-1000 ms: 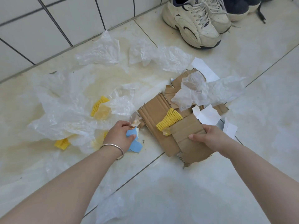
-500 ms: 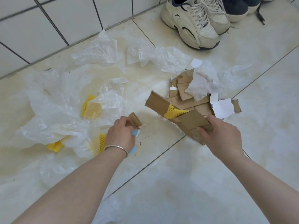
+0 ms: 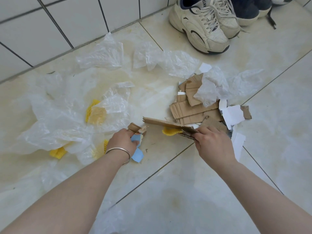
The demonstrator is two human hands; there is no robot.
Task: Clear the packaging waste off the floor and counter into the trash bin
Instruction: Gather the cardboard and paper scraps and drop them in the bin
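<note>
Both grip scraps: left hand (image 3: pixel 124 141) small bits, right hand (image 3: pixel 211 143) cardboard (image 3: pixel 166 123).

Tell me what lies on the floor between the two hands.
Head view: only bare tile floor with tiny scraps between the left hand and right hand; the held cardboard juts above it.

plastic sheets (image 3: pixel 67 122) left, cardboard pile (image 3: pixel 192 110) right, shoes (image 3: pixel 202 26) behind by wall
</note>
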